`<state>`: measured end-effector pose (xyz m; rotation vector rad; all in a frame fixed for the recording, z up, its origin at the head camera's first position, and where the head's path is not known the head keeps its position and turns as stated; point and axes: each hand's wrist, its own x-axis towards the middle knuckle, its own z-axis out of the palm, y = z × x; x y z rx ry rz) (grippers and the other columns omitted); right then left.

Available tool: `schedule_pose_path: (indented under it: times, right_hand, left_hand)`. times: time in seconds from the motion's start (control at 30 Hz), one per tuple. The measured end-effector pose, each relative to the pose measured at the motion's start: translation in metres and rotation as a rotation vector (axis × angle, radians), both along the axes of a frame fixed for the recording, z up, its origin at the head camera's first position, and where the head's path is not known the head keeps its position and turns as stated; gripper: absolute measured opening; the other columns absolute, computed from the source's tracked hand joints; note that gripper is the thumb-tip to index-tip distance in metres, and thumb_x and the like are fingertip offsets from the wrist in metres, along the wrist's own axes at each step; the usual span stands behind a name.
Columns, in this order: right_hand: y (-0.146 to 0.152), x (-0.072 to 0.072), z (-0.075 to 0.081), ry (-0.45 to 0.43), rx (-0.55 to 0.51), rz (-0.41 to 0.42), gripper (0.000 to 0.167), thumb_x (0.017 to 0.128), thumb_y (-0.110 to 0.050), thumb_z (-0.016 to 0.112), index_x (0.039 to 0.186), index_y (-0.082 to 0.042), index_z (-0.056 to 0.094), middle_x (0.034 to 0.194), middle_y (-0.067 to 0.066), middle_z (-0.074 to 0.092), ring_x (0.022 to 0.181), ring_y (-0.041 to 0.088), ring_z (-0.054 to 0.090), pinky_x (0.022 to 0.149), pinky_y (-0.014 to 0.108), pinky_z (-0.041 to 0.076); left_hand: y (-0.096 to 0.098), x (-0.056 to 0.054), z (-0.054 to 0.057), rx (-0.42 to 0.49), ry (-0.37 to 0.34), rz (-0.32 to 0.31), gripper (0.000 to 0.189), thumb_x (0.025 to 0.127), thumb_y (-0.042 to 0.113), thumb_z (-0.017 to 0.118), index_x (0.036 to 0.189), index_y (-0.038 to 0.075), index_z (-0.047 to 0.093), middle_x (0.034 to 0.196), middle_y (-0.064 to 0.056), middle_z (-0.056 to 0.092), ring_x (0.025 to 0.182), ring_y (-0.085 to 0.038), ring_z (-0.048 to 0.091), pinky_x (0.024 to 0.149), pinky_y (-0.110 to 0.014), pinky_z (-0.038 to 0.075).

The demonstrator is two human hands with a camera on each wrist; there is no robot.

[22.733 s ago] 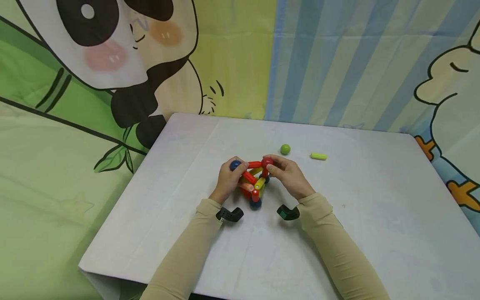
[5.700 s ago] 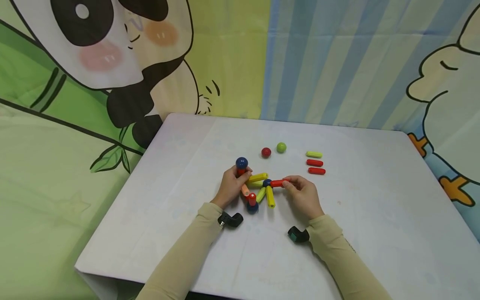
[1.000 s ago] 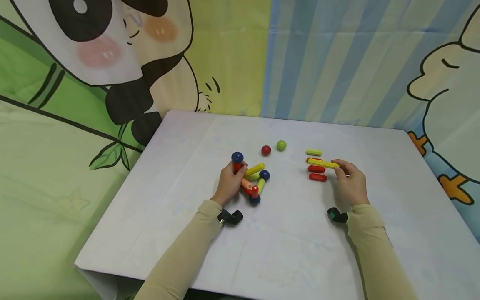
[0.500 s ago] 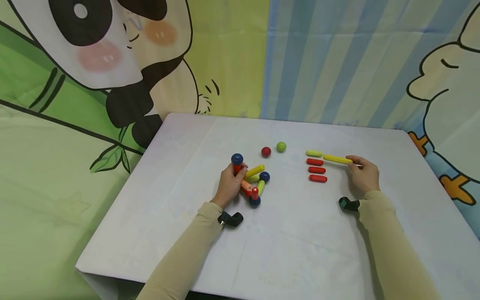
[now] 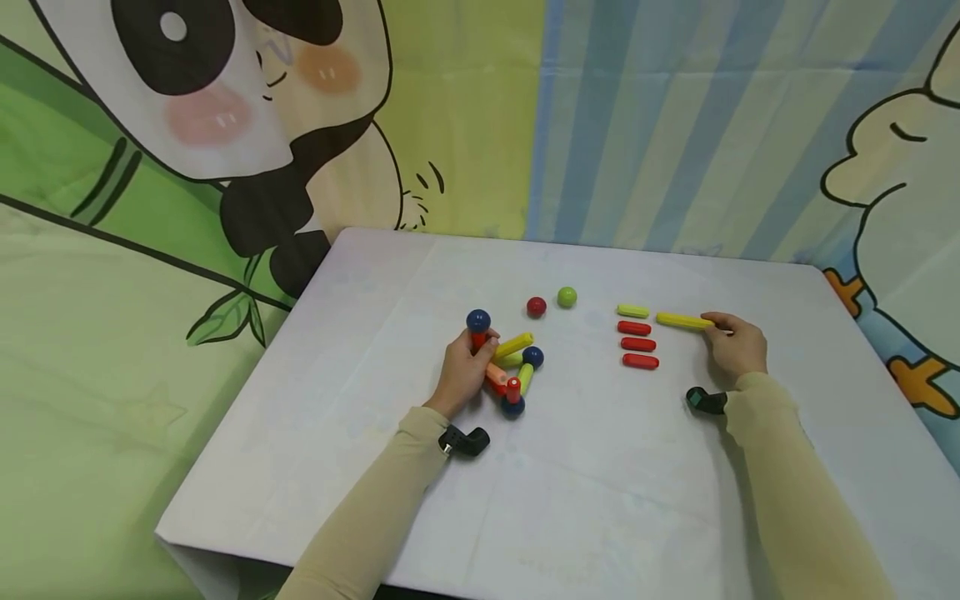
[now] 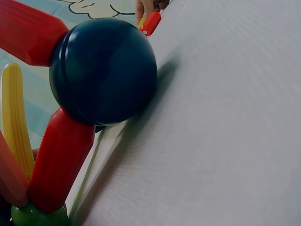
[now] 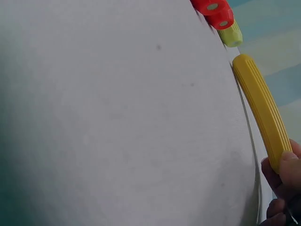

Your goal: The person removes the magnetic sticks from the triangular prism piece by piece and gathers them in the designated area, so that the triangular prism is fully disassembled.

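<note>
My left hand (image 5: 463,371) grips a partly joined build of magnetic rods and balls on the left of centre. An upright red rod (image 6: 61,160) with a large blue ball (image 5: 478,320) on top rises from its fingers; a yellow rod (image 5: 514,345) slants out to the right. Lower down, lime and orange rods link to a smaller blue ball (image 5: 533,357) and another blue ball (image 6: 103,70) bearing a short red rod (image 5: 513,388). The right hand (image 5: 738,346) pinches one end of a longer, slightly curved yellow rod (image 7: 263,113), which lies level beside the lime rod (image 5: 633,311).
Three red rods (image 5: 638,343) are lined up in a column below the lime rod. Toward the back of the white table (image 5: 600,467) sit a red ball (image 5: 536,307) and a green ball (image 5: 567,297). A printed cloth backdrop (image 5: 465,117) hangs behind the table's far edge.
The red ball and several rods have come off the build and lie on the table. Within the last second, my right hand carried the yellow rod rightward, off the red rods; the left stayed put.
</note>
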<state>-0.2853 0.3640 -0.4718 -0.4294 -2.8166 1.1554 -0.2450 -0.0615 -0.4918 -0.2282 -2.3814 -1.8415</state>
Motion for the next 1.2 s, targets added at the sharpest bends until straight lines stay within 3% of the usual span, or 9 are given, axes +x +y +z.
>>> schedule_pose_path:
  times: [0.47, 0.9, 1.2]
  right_hand:
    - [0.003, -0.011, 0.006, -0.011, 0.085, 0.042, 0.039, 0.104, -0.02, 0.044, 0.138, -0.003, 0.053, 0.142, 0.027, 0.045, 0.134, 0.049, 0.032, 0.108, 0.06, 0.027]
    - [0.001, -0.015, 0.0, 0.002, 0.119, 0.051, 0.039, 0.102, -0.016, 0.045, 0.137, -0.002, 0.054, 0.14, 0.028, 0.047, 0.134, 0.05, 0.032, 0.109, 0.059, 0.024]
    - [0.002, -0.011, -0.004, 0.004, 0.058, -0.03, 0.042, 0.101, -0.014, 0.045, 0.141, -0.002, 0.049, 0.138, 0.025, 0.05, 0.131, 0.044, 0.039, 0.108, 0.056, 0.028]
  left_hand:
    - [-0.001, -0.002, 0.0, 0.001, 0.008, -0.001, 0.014, 0.1, 0.018, 0.055, 0.111, 0.01, 0.059, 0.111, -0.008, 0.064, 0.1, -0.022, 0.058, 0.097, -0.039, 0.047]
    - [-0.002, -0.001, 0.0, -0.005, -0.012, 0.004, 0.015, 0.1, 0.018, 0.055, 0.112, 0.011, 0.059, 0.113, -0.008, 0.064, 0.103, -0.021, 0.059, 0.099, -0.04, 0.046]
    - [0.0, -0.001, -0.001, 0.004, -0.011, -0.013, 0.014, 0.101, 0.017, 0.053, 0.112, 0.011, 0.059, 0.114, -0.008, 0.064, 0.105, -0.022, 0.059, 0.1, -0.04, 0.046]
